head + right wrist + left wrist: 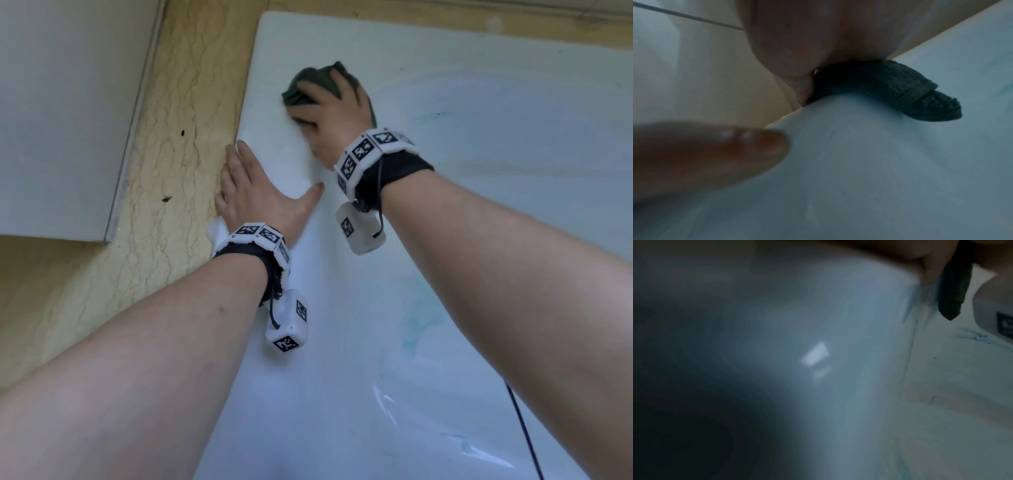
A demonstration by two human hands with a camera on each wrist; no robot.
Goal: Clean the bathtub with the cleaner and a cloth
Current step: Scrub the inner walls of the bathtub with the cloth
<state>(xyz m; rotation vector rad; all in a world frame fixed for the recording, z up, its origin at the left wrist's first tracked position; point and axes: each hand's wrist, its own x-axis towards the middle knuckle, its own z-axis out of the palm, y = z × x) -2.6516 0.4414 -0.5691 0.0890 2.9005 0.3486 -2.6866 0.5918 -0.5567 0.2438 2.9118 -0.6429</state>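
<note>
A dark green cloth (310, 89) is pressed onto the bathtub (479, 240) rim by the spread right hand (330, 118); at 7 o'clock, the left hand (255, 193) is laid flat, fingers spread.

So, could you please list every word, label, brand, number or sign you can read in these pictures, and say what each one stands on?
No readable words, brands or numbers appear in any view.
Wristband on the left hand: black-and-white square code markers only, no letters.
Wristband on the right hand: the same kind of markers, no text.
Left wrist view: a dark label on the white camera box, cut off and too blurred to read.
The cloth and bathtub carry no print.
</note>
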